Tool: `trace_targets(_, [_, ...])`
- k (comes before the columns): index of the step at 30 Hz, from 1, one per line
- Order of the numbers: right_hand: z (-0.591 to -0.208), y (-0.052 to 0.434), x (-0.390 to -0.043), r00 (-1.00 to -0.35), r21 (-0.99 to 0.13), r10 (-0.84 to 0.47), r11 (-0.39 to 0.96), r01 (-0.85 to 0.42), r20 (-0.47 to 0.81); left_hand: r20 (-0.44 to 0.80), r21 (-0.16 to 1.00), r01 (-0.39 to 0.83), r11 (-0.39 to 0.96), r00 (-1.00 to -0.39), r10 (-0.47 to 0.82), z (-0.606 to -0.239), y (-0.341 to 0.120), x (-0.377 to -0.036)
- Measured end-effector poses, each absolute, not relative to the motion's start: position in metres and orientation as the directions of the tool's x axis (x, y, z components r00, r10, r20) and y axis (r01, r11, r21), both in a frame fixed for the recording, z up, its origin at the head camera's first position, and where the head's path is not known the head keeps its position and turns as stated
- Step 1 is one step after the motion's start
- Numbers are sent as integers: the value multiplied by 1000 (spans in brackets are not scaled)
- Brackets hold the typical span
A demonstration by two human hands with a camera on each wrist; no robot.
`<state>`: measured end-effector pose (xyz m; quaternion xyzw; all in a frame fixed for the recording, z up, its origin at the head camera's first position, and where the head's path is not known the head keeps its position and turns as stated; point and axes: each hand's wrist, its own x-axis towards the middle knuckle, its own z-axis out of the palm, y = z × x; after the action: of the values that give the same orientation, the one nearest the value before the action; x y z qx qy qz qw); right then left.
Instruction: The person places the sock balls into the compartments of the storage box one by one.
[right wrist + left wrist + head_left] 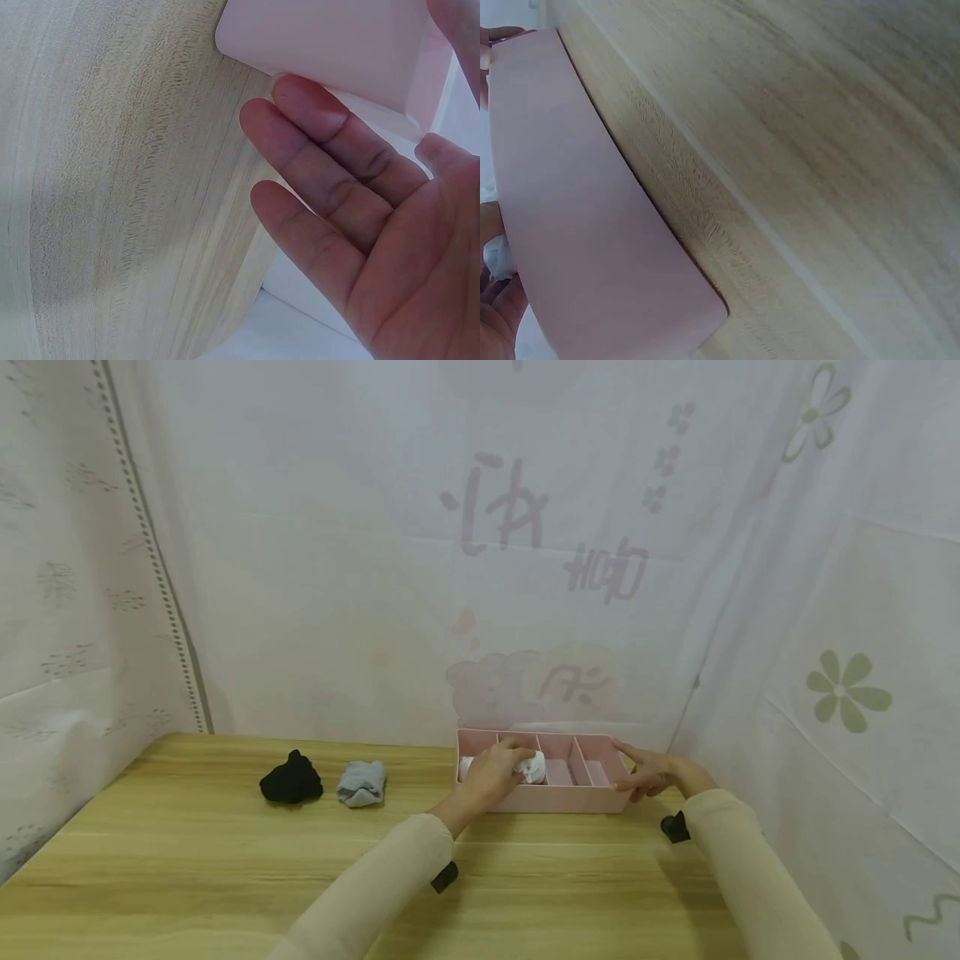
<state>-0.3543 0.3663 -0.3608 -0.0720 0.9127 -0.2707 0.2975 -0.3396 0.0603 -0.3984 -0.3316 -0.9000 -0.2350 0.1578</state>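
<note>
Two hands: left [491,774] apparently grips white sock [534,767]; right [651,774] fingers relaxed against pink organizer [555,798].

- A black sock bundle [291,779] lies on the wooden table [187,868], left of centre.
- A grey sock bundle [362,782] sits just beside it, to its right.
- White printed sheets [525,552] with faded flowers and characters hang on 3 sides behind the table.

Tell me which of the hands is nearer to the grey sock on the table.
Left. The left hand holds a white sock in the pink box, right of the grey sock; the right hand rests at the box's far end.
</note>
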Motion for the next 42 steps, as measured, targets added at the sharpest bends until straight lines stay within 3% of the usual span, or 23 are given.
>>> trace_targets(15, [-363,362,-358,-815,-551,-297,834,33,-498,356,89,620,779,-751,557,-396,60,-344])
trace_targets(24, [-364,361,-356,-816,-555,-307,831,21,-490,319,75,582,810,-784,533,-392,55,-342])
trace_targets(30, [-361,361,-356,-819,-548,-294,836,29,-493,339,137,606,783,-772,538,-390,46,-338])
trace_targets(37, [-360,366,-355,-821,-542,-280,839,42,-498,420,323,659,680,-743,521,-389,25,-337])
trace_targets(42, [-363,368,-354,-817,-542,-286,840,39,-501,398,466,616,635,-787,472,-389,0,-333])
